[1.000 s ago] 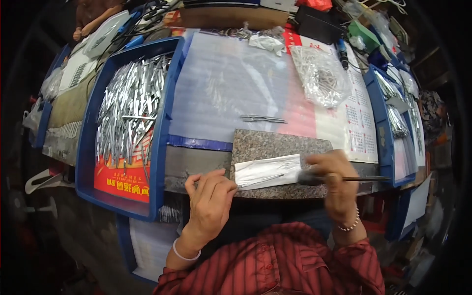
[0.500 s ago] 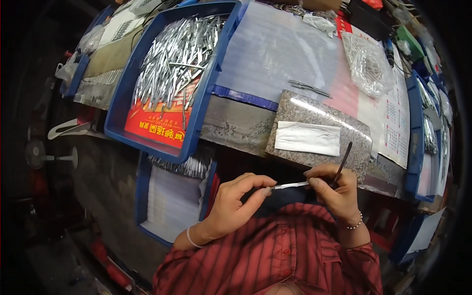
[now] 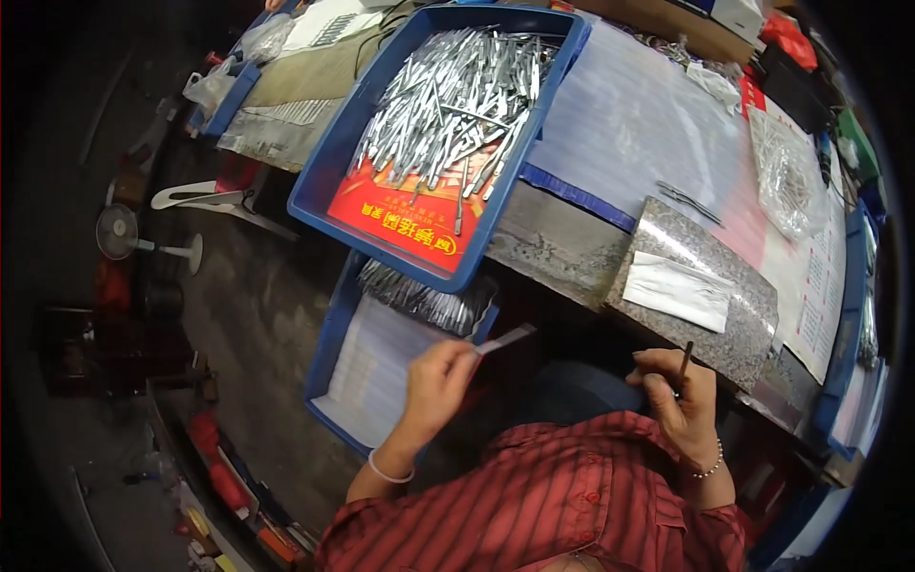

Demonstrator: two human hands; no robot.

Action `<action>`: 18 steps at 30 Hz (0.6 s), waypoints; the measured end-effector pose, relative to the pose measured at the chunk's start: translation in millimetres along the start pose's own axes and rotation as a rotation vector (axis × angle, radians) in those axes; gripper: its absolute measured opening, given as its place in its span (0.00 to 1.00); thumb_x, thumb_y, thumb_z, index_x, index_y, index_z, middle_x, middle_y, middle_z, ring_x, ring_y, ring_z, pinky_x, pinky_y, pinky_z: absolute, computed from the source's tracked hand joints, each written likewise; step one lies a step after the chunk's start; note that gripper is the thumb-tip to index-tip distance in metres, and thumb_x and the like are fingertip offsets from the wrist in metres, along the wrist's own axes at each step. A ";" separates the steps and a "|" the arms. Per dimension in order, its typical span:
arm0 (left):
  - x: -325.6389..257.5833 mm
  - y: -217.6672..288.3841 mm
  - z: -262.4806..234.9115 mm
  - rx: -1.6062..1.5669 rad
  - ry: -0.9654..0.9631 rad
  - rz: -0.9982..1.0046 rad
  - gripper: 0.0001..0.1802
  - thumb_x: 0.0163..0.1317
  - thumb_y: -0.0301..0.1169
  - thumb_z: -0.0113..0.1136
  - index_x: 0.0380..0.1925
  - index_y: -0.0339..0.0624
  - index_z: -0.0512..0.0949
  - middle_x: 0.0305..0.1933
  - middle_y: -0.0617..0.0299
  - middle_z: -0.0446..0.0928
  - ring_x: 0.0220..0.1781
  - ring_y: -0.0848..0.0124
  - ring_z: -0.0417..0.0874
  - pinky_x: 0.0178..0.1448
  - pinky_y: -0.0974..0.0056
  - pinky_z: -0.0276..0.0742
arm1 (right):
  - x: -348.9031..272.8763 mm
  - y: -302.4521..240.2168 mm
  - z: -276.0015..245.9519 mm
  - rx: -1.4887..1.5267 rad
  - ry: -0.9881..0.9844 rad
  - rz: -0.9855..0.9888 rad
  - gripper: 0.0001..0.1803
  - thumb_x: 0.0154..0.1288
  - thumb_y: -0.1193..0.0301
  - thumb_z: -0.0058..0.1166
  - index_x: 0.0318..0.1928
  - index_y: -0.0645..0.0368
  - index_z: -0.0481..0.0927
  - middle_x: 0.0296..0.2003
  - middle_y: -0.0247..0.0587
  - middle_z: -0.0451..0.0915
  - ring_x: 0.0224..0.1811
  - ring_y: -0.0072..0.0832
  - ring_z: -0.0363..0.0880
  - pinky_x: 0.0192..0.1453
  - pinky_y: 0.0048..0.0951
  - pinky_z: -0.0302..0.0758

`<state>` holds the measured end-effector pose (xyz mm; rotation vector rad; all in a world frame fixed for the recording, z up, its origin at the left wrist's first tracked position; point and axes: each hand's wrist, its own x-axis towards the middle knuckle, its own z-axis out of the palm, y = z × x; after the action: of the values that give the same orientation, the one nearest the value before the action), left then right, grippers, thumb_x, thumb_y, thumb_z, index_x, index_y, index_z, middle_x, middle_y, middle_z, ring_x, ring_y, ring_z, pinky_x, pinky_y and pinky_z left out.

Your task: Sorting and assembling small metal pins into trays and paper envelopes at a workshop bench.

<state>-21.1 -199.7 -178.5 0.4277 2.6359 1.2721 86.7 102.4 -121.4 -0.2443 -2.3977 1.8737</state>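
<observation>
Above the lower blue tray (image 3: 329,377), my left hand (image 3: 438,386) pinches a thin, flat silvery metal piece (image 3: 505,339), slightly blurred by motion. That tray holds a row of dark, shiny metal pieces (image 3: 429,300) at its far end and a pale sheet in front of them. On the right, below the granite slab (image 3: 753,310), my right hand (image 3: 679,391) is closed round a thin dark stick (image 3: 685,362) that points upward. A folded white cloth or tissue (image 3: 677,291) lies on the slab.
A larger blue tray (image 3: 310,191) full of loose silvery metal pieces (image 3: 453,110) overhangs the bench edge, above the lower tray. Two slim metal pieces (image 3: 691,202) lie behind the slab. A clear plastic bag (image 3: 789,186) sits farther right, near another blue tray (image 3: 839,424).
My left hand has moved left with the metal piece, away from my right hand, which has let go of its end. The view has turned, shifting the bench rightward.
</observation>
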 end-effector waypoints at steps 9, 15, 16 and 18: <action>62.8 -129.1 -17.6 0.715 0.401 0.205 0.08 0.61 0.32 0.59 0.35 0.41 0.81 0.37 0.52 0.79 0.43 0.52 0.77 0.48 0.50 0.69 | 10.3 -20.8 11.5 -0.218 -0.210 -0.146 0.09 0.61 0.76 0.61 0.42 0.63 0.81 0.29 0.45 0.79 0.25 0.38 0.80 0.28 0.31 0.75; 49.0 -20.0 -10.8 0.473 0.223 0.264 0.06 0.61 0.26 0.60 0.36 0.37 0.81 0.38 0.49 0.80 0.42 0.53 0.80 0.46 0.52 0.73 | -1.6 -11.2 -9.5 -0.204 -0.140 -0.132 0.09 0.63 0.73 0.60 0.43 0.61 0.81 0.29 0.44 0.80 0.26 0.38 0.81 0.29 0.33 0.77; 38.5 13.0 -12.0 0.298 0.149 0.295 0.05 0.59 0.23 0.61 0.36 0.37 0.82 0.38 0.49 0.80 0.41 0.53 0.81 0.45 0.53 0.75 | -3.2 -11.0 -10.7 -0.132 -0.154 -0.129 0.10 0.63 0.72 0.60 0.44 0.61 0.80 0.30 0.44 0.80 0.27 0.39 0.82 0.30 0.33 0.77; 41.2 85.9 0.6 0.038 -0.052 0.422 0.06 0.56 0.18 0.63 0.35 0.35 0.81 0.35 0.49 0.80 0.38 0.53 0.82 0.42 0.57 0.77 | -8.8 -6.3 -14.5 -0.139 -0.178 -0.127 0.10 0.64 0.71 0.60 0.44 0.61 0.80 0.30 0.45 0.81 0.29 0.40 0.82 0.31 0.33 0.78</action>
<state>-44.4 -134.7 -113.0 1.0532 2.6139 1.2947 97.3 113.1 -111.6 0.0678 -2.5939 1.7439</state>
